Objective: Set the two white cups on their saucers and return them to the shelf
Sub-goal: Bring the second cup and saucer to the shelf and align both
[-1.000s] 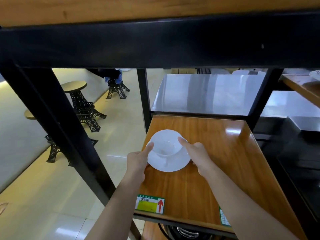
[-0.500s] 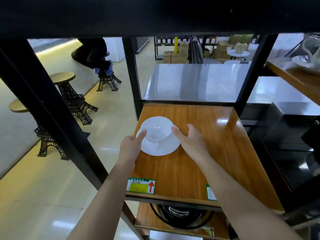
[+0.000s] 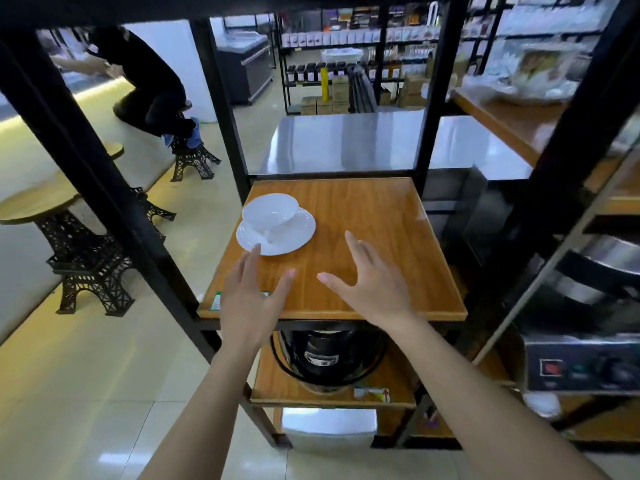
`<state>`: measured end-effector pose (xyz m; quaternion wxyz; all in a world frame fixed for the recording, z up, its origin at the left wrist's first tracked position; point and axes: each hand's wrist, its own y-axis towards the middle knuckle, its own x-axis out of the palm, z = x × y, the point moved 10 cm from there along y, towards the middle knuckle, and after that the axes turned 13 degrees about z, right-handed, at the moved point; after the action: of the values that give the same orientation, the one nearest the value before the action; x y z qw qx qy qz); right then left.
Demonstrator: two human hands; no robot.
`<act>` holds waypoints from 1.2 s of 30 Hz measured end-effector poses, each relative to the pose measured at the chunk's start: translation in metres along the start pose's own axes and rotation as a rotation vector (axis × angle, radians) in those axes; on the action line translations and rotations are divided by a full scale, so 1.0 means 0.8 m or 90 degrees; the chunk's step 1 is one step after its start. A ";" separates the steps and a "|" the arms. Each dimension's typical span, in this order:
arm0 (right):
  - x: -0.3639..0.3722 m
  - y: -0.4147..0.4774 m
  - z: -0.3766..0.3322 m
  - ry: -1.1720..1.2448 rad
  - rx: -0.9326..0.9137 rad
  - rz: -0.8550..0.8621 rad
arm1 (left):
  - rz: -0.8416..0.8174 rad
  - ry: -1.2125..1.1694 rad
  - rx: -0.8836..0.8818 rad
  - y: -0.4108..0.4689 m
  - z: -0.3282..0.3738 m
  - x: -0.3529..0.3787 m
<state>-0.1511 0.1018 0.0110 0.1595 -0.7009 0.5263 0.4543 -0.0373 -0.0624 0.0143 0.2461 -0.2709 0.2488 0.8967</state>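
Observation:
A white cup [image 3: 270,212] stands on a white saucer [image 3: 297,237] at the back left of the wooden shelf [image 3: 374,216]. My left hand [image 3: 251,299] hovers over the shelf's front left edge, fingers spread, its fingertips just short of the saucer's near rim. My right hand [image 3: 372,289] is open above the middle front of the shelf, to the right of the saucer and apart from it. Neither hand holds anything. Only one cup and saucer are in view.
Black steel uprights [image 3: 221,109] frame the shelf. A black cooker pot [image 3: 325,355] sits on the shelf below. A steel tabletop [image 3: 346,140] lies behind. Tower-shaped stools [image 3: 86,258] stand on the tiled floor at left, where a person [image 3: 149,84] sits. More shelves [image 3: 519,123] stand at right.
Both hands have let go of the cup and saucer and drawn back toward the shelf's front edge. The view has tilted up and pulled away, showing the store behind.

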 end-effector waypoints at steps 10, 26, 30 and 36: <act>-0.128 -0.184 0.081 -0.101 0.125 0.148 | -0.162 -0.023 0.226 -0.148 0.084 0.020; -0.453 -0.708 0.284 -0.341 0.547 0.405 | -0.529 -0.182 0.630 -0.675 0.379 0.082; -0.530 -0.882 0.330 -0.388 0.652 0.459 | -0.611 -0.232 0.700 -0.861 0.440 0.073; -0.613 -1.132 0.364 -0.435 0.813 0.541 | -0.762 -0.308 0.750 -1.102 0.490 0.043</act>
<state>0.4956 0.9543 0.0189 0.4917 -0.0420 0.8242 0.2779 0.3030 0.8405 0.0033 0.8218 0.0132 0.4289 0.3750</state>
